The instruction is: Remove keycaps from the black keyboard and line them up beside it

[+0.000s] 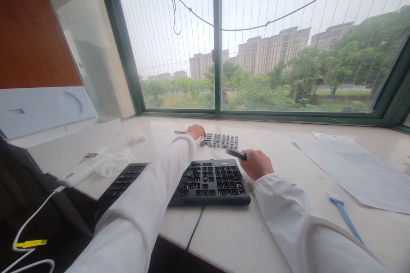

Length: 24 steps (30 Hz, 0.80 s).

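A black keyboard lies on the pale counter, its key sockets bare across the right part. Beyond it, dark loose keycaps are laid out in rows. My left hand reaches across the keyboard to the left end of these rows. Its fingers are curled down at the keycaps, and what they pinch is too small to make out. My right hand is closed round a short black stick-like tool, above the keyboard's top right corner. The tool points left, and its exact kind is unclear.
Printed paper sheets and a blue razor-shaped tool lie at right. On the left are an open white box, a white power strip and crumpled clear plastic. A cable hangs over the front edge. Windows stand behind.
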{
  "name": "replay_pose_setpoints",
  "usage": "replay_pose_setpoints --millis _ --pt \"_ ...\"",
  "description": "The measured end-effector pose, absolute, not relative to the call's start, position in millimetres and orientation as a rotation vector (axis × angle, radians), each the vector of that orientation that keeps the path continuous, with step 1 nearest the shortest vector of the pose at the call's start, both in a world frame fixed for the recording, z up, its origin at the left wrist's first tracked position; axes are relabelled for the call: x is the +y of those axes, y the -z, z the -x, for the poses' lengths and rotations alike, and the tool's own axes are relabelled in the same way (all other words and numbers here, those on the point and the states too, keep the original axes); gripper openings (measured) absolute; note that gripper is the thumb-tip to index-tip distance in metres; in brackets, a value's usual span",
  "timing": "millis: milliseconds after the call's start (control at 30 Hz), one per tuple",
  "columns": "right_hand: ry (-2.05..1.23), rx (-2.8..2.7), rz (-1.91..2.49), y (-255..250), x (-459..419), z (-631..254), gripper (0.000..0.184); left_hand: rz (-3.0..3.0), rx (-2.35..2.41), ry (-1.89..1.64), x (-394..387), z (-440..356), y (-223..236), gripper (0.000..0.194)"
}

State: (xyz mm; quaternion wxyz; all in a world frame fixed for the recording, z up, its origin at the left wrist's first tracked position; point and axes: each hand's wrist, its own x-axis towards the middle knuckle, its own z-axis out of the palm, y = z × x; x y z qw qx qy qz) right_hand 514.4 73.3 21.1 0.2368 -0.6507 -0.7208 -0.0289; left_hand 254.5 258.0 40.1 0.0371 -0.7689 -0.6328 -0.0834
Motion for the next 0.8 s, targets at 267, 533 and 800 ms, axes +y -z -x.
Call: replay_pose_setpoints --millis 267,533,800 --pt "0.077 -1.988 1.797 -23 72 -514 0.028 2.403 -1.903 0.193 257 -255 -42 0.02" --pt "0.09 -2.01 1.8 -25 72 -517 0.029 2.362 -1.919 0.175 245 -247 -55 0.024" --pt "0.049 -2.002 1.808 -25 73 -518 0.032 2.317 -1.939 0.211 190 -229 -95 0.022"
